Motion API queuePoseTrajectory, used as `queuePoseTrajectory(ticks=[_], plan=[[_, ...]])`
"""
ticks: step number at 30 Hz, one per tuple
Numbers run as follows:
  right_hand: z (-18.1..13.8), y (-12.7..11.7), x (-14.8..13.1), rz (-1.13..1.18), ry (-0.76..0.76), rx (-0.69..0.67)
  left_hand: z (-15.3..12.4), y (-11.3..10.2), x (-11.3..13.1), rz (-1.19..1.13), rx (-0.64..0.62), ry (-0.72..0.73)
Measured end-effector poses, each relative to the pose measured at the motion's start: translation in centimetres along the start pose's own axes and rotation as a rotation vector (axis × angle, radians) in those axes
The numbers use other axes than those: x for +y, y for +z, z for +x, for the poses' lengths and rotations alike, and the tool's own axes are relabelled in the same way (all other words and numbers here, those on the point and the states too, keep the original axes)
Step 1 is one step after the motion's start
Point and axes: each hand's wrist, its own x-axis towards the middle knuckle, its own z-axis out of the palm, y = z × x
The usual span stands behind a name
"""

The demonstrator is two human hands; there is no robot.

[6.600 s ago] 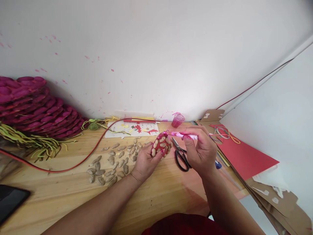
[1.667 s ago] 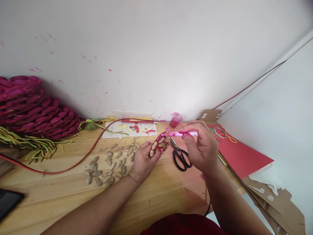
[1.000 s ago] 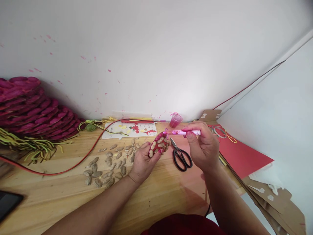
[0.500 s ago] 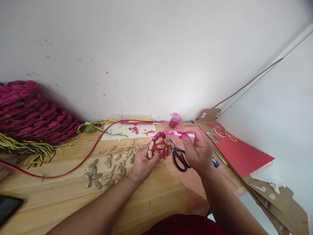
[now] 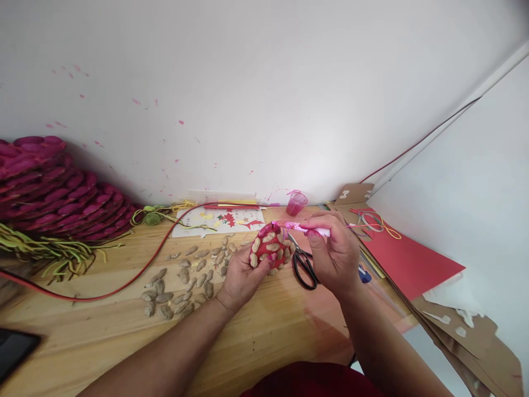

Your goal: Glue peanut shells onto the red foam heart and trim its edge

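Observation:
My left hand is closed on a red piece covered with peanuts, its thumb across the front. Along the upper left rim of the piece, some peanuts are wet with magenta paint; the others are bare tan shells. A white-handled paintbrush, smeared pink, is pinched in my right hand. The brush tip meets the painted upper edge of the piece. Behind my hands stands a clear plastic cup of pink paint by the wall. Black-handled scissors lie between my hands on the table.
Several loose peanuts spread over the wooden table at left. Magenta peanut-covered pieces are stacked far left, near green yarn. A red cord crosses the table. Red card and cardboard lie right.
Both hands stay almost in place. The brush shifts very slightly along the painted upper edge of the peanut-covered piece.

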Motion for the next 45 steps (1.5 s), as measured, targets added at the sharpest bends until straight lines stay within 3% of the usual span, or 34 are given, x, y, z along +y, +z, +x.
queuePoseTrajectory(ticks=[17, 23, 30, 45], plan=[[0.1, -0.1, 0.5, 0.027, 0.138, 0.004, -0.2, -0.1, -0.7, 0.035, -0.029, -0.024], [0.0, 0.0, 0.5, -0.023, 0.119, 0.005, -0.2, 0.0, -0.6, 0.010, 0.006, -0.053], [-0.5, 0.6, 1.0, 0.099, 0.266, 0.026, -0.2, -0.2, -0.6, 0.017, 0.007, -0.111], [-0.6, 0.9, 1.2, 0.053, 0.253, 0.039, -0.2, -0.3, -0.8, -0.045, 0.019, -0.147]])
